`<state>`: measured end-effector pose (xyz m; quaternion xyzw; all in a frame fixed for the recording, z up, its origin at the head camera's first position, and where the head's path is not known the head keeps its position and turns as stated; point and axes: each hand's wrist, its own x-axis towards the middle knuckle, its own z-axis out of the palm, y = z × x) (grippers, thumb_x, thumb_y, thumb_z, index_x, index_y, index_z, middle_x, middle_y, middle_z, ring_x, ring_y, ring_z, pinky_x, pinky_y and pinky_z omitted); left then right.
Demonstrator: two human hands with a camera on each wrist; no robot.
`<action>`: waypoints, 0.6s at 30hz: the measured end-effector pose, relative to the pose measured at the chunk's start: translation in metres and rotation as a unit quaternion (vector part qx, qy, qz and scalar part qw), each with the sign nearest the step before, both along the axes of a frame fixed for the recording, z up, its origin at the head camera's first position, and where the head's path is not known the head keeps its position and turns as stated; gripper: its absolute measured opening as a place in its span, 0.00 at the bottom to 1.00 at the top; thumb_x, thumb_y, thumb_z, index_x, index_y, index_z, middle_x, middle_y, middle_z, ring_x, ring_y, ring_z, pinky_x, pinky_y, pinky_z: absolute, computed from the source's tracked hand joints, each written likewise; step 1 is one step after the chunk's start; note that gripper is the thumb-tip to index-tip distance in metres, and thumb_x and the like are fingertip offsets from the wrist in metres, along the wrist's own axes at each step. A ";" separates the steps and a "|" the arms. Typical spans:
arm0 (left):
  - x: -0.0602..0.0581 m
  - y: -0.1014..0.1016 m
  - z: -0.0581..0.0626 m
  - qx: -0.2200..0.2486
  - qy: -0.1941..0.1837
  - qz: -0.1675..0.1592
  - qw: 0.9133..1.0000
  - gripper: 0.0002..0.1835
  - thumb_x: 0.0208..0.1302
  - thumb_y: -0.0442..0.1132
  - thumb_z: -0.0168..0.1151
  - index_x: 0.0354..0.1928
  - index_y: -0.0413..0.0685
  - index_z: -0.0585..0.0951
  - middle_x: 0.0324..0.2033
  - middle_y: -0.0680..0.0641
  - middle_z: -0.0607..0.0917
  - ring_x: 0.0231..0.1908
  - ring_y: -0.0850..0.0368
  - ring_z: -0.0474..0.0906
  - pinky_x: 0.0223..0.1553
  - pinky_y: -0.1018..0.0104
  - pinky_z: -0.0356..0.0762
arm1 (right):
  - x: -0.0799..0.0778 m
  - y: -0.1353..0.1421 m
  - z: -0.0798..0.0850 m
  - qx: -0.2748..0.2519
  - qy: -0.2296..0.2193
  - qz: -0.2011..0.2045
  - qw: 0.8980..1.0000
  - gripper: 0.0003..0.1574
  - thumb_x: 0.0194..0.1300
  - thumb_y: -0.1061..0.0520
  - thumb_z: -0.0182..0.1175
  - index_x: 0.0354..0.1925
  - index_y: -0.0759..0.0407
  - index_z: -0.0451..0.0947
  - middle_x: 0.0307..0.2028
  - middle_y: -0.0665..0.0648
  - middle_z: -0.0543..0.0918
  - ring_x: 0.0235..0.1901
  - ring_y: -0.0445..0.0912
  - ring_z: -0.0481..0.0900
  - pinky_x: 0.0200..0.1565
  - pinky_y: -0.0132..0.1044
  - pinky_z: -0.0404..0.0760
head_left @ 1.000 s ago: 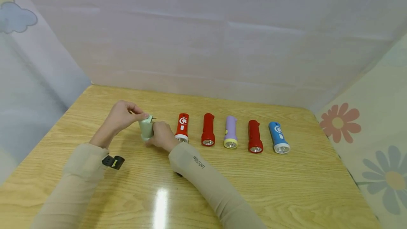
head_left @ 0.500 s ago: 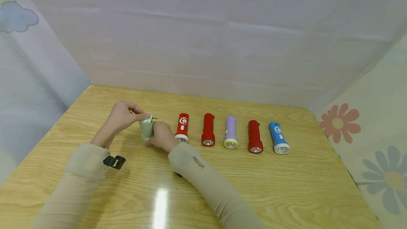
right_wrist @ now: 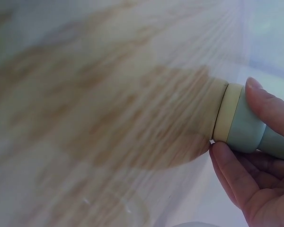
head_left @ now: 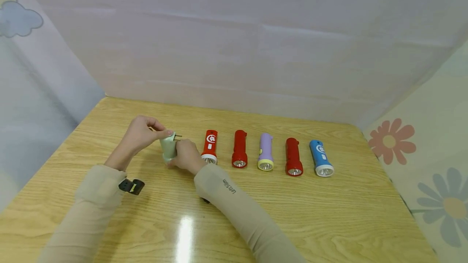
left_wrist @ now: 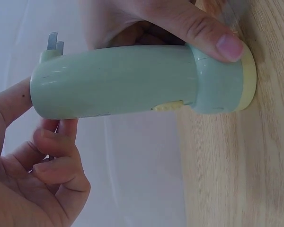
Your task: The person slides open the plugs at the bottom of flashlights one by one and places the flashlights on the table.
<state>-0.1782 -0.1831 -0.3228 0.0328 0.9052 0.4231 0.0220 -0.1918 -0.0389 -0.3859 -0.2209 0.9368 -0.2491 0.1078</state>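
A pale green flashlight point(head_left: 167, 147) stands upright, lens end down on the table, at the left of the row. Two metal prongs point(left_wrist: 56, 42) stick out at its tail, and a yellow switch point(left_wrist: 168, 106) shows on its side. My left hand point(head_left: 139, 135) pinches the tail end between thumb and fingers. Lower down, my right hand point(head_left: 188, 156) grips the flashlight's head, its thumb point(right_wrist: 270, 106) on the green part just above the cream rim point(right_wrist: 227, 113). The lens itself is hidden against the tabletop.
Right of my hands, a row lies on the wooden table point(head_left: 329, 214): a red-and-white flashlight point(head_left: 210, 145), a red one point(head_left: 239, 147), a purple one point(head_left: 265, 149), another red one point(head_left: 293, 155) and a blue one point(head_left: 320, 157). A pale curtain point(head_left: 234, 52) hangs behind.
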 end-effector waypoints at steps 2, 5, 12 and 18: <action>0.000 0.000 0.000 0.003 -0.002 -0.002 1.000 0.19 0.53 0.51 0.66 0.32 0.38 0.82 0.35 0.43 0.79 0.31 0.51 0.70 0.28 0.63 0.69 | 0.000 0.000 0.000 -0.002 0.000 0.000 1.000 0.29 0.42 0.51 0.74 0.41 0.62 0.77 0.33 0.51 0.81 0.32 0.40 0.77 0.37 0.27 0.75; -0.001 -0.001 -0.001 0.002 -0.005 -0.007 1.000 0.19 0.54 0.51 0.65 0.32 0.39 0.82 0.35 0.43 0.79 0.32 0.51 0.70 0.28 0.63 0.69 | 0.000 0.000 -0.001 -0.003 -0.001 -0.002 1.000 0.29 0.42 0.51 0.74 0.42 0.62 0.77 0.33 0.51 0.81 0.32 0.40 0.76 0.38 0.27 0.74; 0.001 -0.005 -0.001 0.000 0.001 -0.014 1.000 0.19 0.55 0.52 0.64 0.33 0.40 0.81 0.36 0.44 0.79 0.33 0.50 0.71 0.30 0.62 0.70 | 0.000 -0.003 -0.002 -0.001 0.000 0.004 1.000 0.29 0.42 0.51 0.74 0.41 0.61 0.77 0.32 0.51 0.81 0.31 0.39 0.76 0.37 0.27 0.74; 0.004 -0.005 0.000 -0.004 0.016 -0.021 1.000 0.19 0.55 0.53 0.63 0.33 0.41 0.82 0.35 0.44 0.80 0.32 0.50 0.72 0.30 0.62 0.71 | 0.002 -0.003 0.000 -0.003 -0.011 -0.002 1.000 0.28 0.43 0.51 0.74 0.42 0.61 0.77 0.33 0.51 0.81 0.32 0.39 0.76 0.37 0.27 0.74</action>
